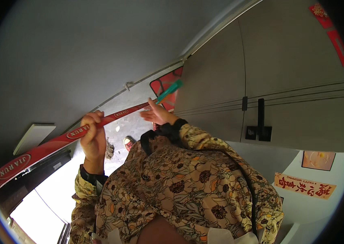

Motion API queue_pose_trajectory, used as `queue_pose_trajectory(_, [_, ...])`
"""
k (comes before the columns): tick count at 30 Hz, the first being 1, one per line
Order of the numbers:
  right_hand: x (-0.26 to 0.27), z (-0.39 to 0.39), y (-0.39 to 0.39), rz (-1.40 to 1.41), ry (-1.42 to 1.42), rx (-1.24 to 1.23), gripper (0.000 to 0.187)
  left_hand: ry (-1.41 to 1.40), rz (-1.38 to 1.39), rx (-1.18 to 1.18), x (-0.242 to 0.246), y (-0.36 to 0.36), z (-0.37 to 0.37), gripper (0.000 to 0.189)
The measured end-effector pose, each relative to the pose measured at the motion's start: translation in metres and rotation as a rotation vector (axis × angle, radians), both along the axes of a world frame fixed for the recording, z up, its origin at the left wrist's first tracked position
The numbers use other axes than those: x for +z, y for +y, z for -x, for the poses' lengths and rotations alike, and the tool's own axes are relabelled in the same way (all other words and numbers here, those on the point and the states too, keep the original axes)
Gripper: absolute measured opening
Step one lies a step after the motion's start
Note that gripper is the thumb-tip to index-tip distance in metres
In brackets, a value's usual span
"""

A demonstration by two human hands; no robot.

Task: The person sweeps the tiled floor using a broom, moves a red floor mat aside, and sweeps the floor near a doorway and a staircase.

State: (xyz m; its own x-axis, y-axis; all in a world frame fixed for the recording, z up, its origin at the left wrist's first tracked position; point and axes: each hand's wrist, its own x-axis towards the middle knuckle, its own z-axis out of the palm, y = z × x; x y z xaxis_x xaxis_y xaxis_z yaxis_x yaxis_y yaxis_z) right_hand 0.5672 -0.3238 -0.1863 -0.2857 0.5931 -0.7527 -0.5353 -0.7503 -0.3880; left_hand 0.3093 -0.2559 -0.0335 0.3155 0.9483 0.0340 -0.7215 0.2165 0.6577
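Observation:
A long red pole, printed with the JIARUN brand, slants across my view from the lower left towards the floor. My left hand is closed around its middle. Beside the pole's far stretch is my right hand, its fingers extended and spread and its thumb against or close to the pole; contact is hard to judge. Just past that hand, a blurred teal plastic piece with some orange by it appears at the pole's far end. Its exact kind is unclear.
A grey door with a black handle stands to the right. A red patterned mat lies at its foot. Along the wall is a small doorstop. A dark clump lies near my red shoe.

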Motion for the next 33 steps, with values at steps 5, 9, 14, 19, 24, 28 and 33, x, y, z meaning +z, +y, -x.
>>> queue_pose_trajectory(5, [0.002,0.021,0.033,0.267,-0.056,-0.443,0.060,0.081,-0.089,-0.127,0.010,0.005,-0.020,0.020])
queue_pose_trajectory(9, [-0.020,0.019,0.034,0.202,0.108,-0.500,0.039,0.012,-0.147,-0.212,0.000,0.002,-0.021,0.022])
queue_pose_trajectory(14, [-0.049,0.017,0.029,0.084,-0.065,-0.595,0.016,0.173,-0.115,-0.283,0.015,-0.009,-0.015,0.024])
queue_pose_trajectory(19, [-0.157,-0.098,0.004,-0.038,-0.183,-0.801,0.022,0.016,-0.495,-0.319,0.075,0.029,0.035,0.023])
queue_pose_trajectory(24, [-0.027,-0.039,0.048,0.119,-0.105,-1.241,0.019,-0.473,-0.271,0.008,0.149,0.055,0.090,0.041])
queue_pose_trajectory(28, [-0.042,-0.053,0.037,-0.056,-0.152,-1.299,0.020,-0.073,-0.044,0.394,0.132,0.062,0.111,0.038])
queue_pose_trajectory(33, [-0.057,-0.056,0.035,-0.102,-0.230,-1.319,0.020,0.790,-0.395,0.143,0.081,0.020,0.055,0.030])
